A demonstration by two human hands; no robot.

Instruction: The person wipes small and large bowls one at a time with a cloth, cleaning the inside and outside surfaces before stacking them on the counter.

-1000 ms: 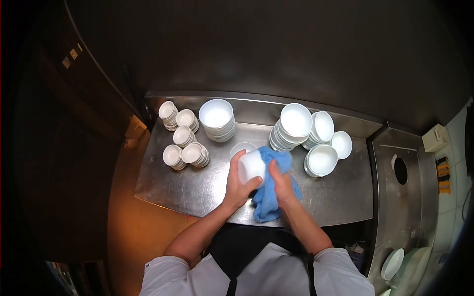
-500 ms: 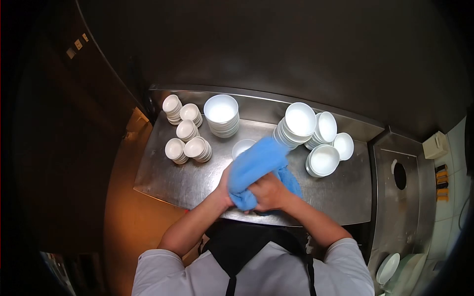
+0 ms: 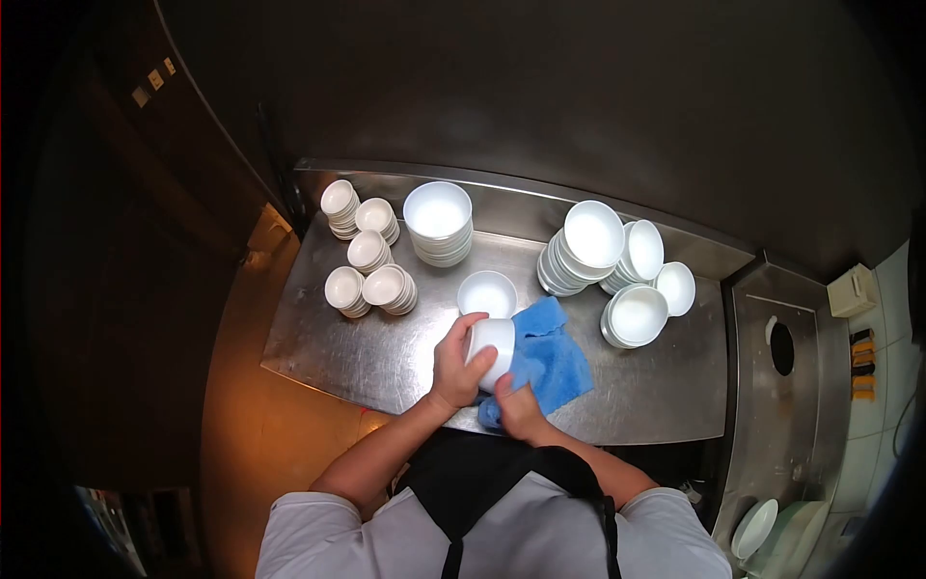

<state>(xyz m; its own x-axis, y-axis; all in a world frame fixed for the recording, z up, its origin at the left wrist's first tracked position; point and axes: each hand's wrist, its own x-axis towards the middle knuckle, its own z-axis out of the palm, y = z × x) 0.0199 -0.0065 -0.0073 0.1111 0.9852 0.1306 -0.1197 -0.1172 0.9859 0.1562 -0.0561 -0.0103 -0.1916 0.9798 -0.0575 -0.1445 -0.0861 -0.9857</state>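
Note:
A white bowl [image 3: 496, 340] is tipped on its side, and my left hand [image 3: 453, 367] is closed around it from the left. My right hand [image 3: 522, 411] grips part of a blue cloth [image 3: 559, 369] close to the bowl's lower right side. The remainder of the cloth lies spread and crumpled on the steel counter. Just beyond the held bowl, another white bowl [image 3: 486, 292] sits upright on the counter.
On the steel counter [image 3: 386, 357], several stacks of small bowls [image 3: 367, 250] stand at the left, beside a tall bowl stack [image 3: 438, 217]. More bowl stacks [image 3: 592, 236] stand at the right. A sink-like basin [image 3: 776, 386] lies further right, with a white dish [image 3: 754, 528] below.
The blue cloth was bunched up over both hands and hid what they held. Now it lies lower and to the right, and the white bowl in my left hand shows.

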